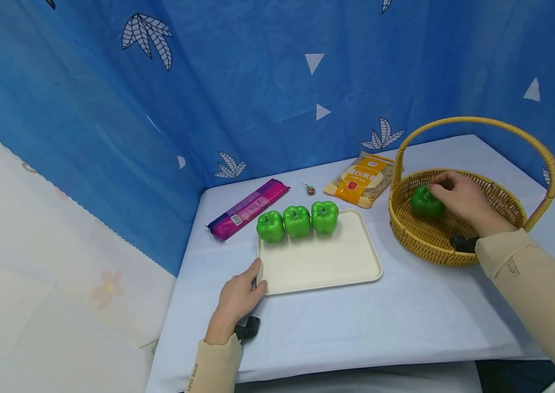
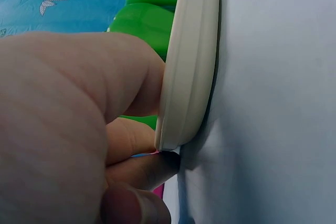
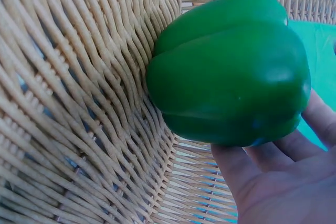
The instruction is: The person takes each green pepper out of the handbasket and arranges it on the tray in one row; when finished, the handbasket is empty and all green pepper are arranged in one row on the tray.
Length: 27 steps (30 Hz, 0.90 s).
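Note:
My right hand (image 1: 464, 199) reaches into a wicker basket (image 1: 422, 248) and holds a green bell pepper (image 1: 427, 203) by its upper end. In the right wrist view, the fingertips touch one end of that bell pepper (image 3: 231, 72), which lies close to the woven wicker. At its near left corner, a cream rectangular tray (image 1: 323, 267) is gripped by my left hand (image 1: 239, 295). The left wrist view has the thumb and fingers around the tray's rim (image 2: 189, 66). Along the tray's far side, three green bell peppers (image 1: 297, 221) stand in a row.
Behind the tray lie a purple-pink packet (image 1: 250, 209), a small wrapped lollipop (image 1: 310, 189) and an orange-and-clear food bag (image 1: 362, 179). The basket's tall arched handle (image 1: 483, 120) rises over the right hand. A blue patterned curtain (image 1: 267, 82) hangs behind the white-covered table (image 1: 306, 333).

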Tool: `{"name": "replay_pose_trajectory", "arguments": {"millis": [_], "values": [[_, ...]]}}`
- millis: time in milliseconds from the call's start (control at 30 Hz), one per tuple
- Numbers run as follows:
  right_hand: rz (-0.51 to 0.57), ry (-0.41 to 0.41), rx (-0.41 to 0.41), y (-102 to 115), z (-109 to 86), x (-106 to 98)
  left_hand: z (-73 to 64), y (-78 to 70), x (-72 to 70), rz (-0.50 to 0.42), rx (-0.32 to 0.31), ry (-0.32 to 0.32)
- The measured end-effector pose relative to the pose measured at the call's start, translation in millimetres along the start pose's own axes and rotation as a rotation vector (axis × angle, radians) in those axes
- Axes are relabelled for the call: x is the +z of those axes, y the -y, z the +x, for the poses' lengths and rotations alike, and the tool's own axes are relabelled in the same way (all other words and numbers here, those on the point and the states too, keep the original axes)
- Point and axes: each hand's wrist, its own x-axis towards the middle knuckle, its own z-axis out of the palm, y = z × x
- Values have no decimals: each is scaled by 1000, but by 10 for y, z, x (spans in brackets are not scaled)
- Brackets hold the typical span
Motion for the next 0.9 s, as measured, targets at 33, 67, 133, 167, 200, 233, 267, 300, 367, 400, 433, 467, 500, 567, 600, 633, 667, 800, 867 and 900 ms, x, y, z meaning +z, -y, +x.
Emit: {"name": "replay_pose_trajectory", "arguments": {"millis": [33,67,133,167,200,233,267,300,367,400,433,467,500,567,600,633,667,800,867,900], "values": [[-15,15,-3,-7,11,-1,2,0,0,0,0,0],[-36,37,-3,-13,23,0,3,0,0,-1,-1,3],[-81,89,-12,-25,50,-5,5,1,2,0,0,2],[-106,115,-20,-33,63,-8,5,0,2,-2,0,2],[-127,141,-26,-38,73,-12,5,0,3,3,2,-1],[-140,163,-32,-45,82,-15,5,0,4,4,3,-2],[-148,179,-37,-48,86,-17,5,0,5,2,2,0],[-150,187,-41,-52,89,-18,4,0,6,2,2,0],[-144,190,-44,-61,91,-18,4,2,9,1,1,0],[-136,184,-41,-63,89,-13,3,4,11,3,1,0],[-126,177,-40,-62,86,-10,3,6,10,-2,-4,4],[-119,169,-39,-62,83,-6,2,7,10,-3,-7,6],[-111,162,-38,-61,79,-1,0,6,9,-2,-9,6],[-102,152,-37,-53,69,6,-3,5,13,0,-7,2],[-99,150,-38,-47,62,8,-3,4,14,2,-6,0],[-100,151,-40,-41,57,8,-2,4,16,1,-6,0],[-103,152,-41,-36,52,7,-2,3,15,2,-3,-3],[-111,163,-42,-24,37,2,5,11,26,5,3,-9],[-111,165,-43,-27,35,2,3,13,32,4,1,-11],[-110,167,-45,-31,33,1,1,11,37,4,2,-13]]}}
